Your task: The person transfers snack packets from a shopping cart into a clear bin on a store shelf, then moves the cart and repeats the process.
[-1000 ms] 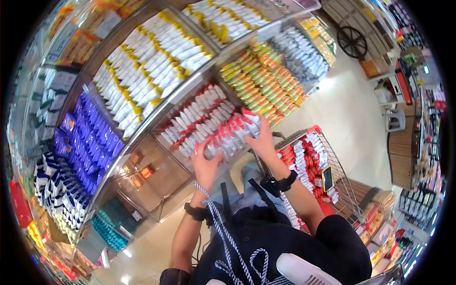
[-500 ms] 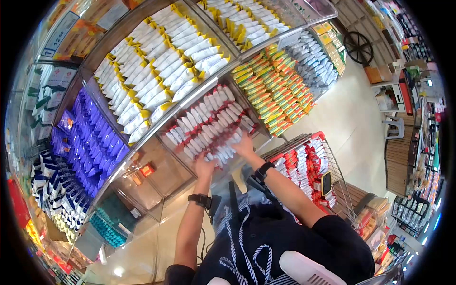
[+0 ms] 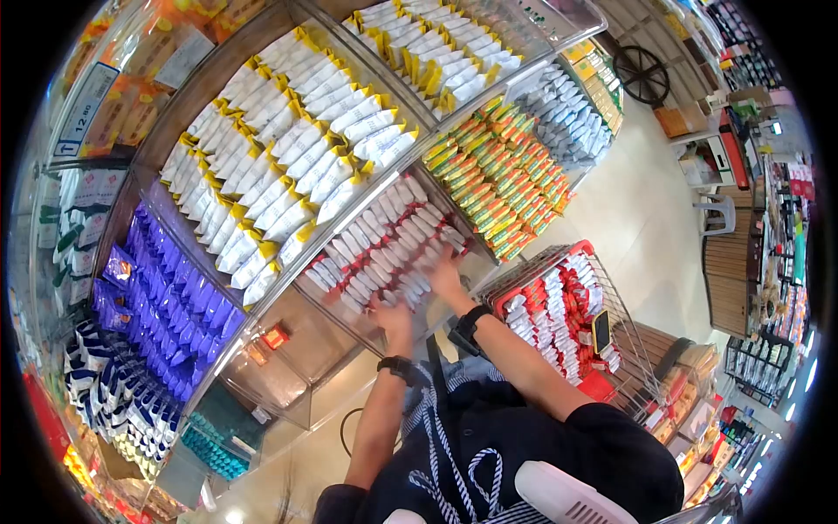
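Observation:
My left hand (image 3: 390,316) and my right hand (image 3: 446,276) reach into a clear-walled bin of small white packets with red ends (image 3: 390,234). The packets lie side by side in several rows. Between my hands is the nearest row of packets (image 3: 412,287), with one hand closed at each end of it. Motion blurs the fingertips, and the packets hide part of them. A wire shopping cart (image 3: 635,339) to my right holds more red-and-white packets (image 3: 546,325) in rows.
Bins of white-and-yellow packets (image 3: 288,166), purple packets (image 3: 175,275) and yellow-green-orange packets (image 3: 499,170) surround this one. A bin on the left holds a small orange packet (image 3: 275,336). A white stool (image 3: 717,215) stands on the tiled floor (image 3: 642,205) at the right.
My left hand has shifted slightly to the right in the view; my right hand has barely moved. The row between them looks more settled against the other rows. The camera view has turned a little.

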Demonstrator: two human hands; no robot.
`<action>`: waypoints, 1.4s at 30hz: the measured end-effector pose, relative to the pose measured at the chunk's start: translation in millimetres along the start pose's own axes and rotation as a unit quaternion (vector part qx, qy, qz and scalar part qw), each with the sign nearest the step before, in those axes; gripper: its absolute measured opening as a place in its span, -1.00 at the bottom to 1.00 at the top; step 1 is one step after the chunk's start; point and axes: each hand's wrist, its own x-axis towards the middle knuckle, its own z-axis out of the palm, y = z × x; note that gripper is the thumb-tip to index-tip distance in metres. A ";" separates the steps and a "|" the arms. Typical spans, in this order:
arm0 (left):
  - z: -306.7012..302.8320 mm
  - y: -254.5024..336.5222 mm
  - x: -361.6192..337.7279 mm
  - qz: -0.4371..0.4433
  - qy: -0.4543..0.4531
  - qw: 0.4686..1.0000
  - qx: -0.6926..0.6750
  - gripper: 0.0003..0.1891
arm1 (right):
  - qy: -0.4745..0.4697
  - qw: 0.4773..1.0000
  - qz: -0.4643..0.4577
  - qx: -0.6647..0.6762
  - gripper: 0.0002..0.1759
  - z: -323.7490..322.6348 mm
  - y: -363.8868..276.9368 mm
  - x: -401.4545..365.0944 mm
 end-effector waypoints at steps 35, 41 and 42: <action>132.0 80.6 -321.7 0.582 -0.366 0.716 0.124 -0.39 | 0.306 0.789 0.532 -0.023 -0.66 -208.1 412.4 -400.7; 172.5 -31.8 -348.3 0.467 -0.501 0.636 0.356 -0.34 | 0.229 0.600 0.738 0.206 -0.34 -166.9 463.7 -421.1; 172.6 -39.2 -357.8 0.486 -0.501 0.612 0.372 -0.36 | 0.229 0.588 0.729 0.266 -0.16 -162.6 470.6 -422.4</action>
